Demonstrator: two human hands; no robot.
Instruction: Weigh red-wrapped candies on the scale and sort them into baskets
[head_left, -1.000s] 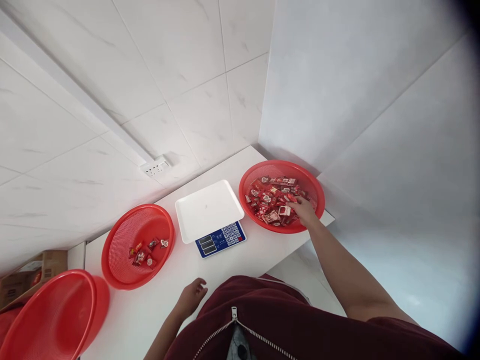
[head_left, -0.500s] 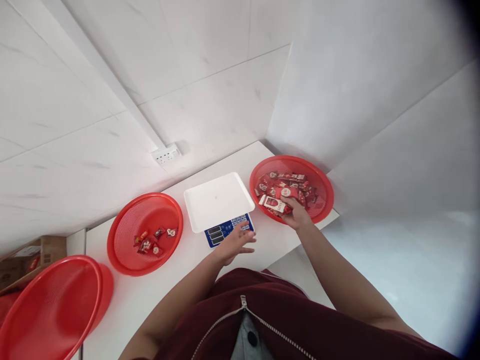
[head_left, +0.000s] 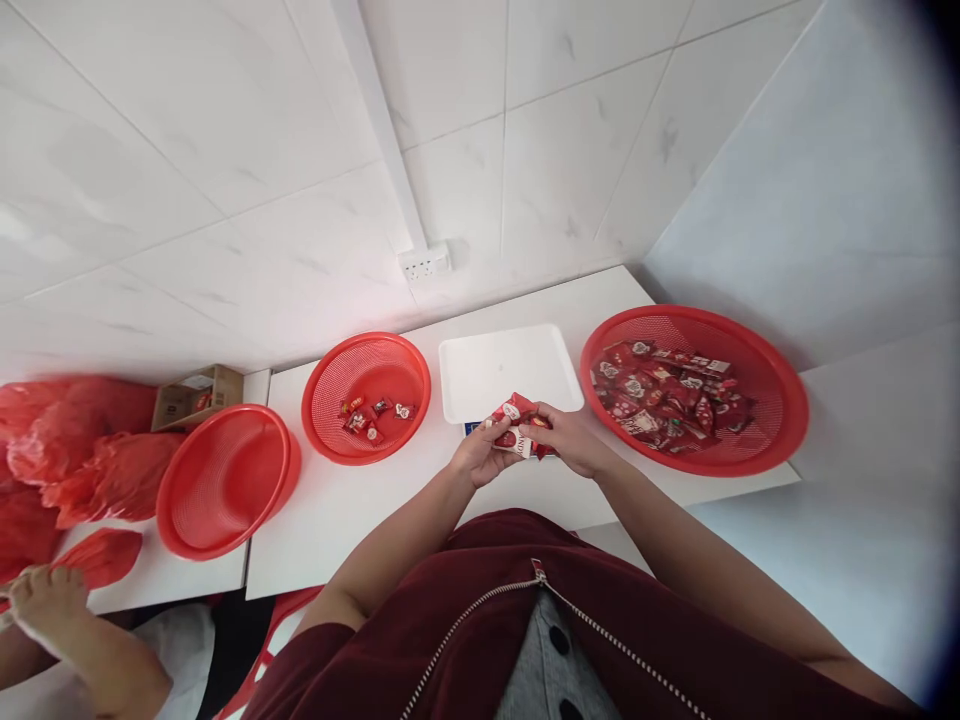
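Observation:
Several red and white candy packets [head_left: 514,410] are gathered between my two hands, just in front of the white tray [head_left: 501,365] of a scale. Fingers of my left hand [head_left: 480,455] are closed around them from the left. From the right, my right hand [head_left: 568,438] grips the same packets. Beneath my hands the blue scale panel [head_left: 470,428] is mostly hidden. To the right, a red mesh basket [head_left: 780,400] holds many red packets [head_left: 667,395]. The red basket [head_left: 315,400] left of the scale holds a smaller group of candies [head_left: 366,420].
Further left stand an empty-looking red basket [head_left: 217,480], a cardboard box [head_left: 232,385] and red plastic bags [head_left: 97,460]. Another person's hand [head_left: 49,600] is at the lower left. A wall socket [head_left: 424,262] sits behind the white table [head_left: 360,510].
My right hand has left the right basket with the packets and met my left hand, which was open and now holds them too. The view has swung left, showing bags and another person.

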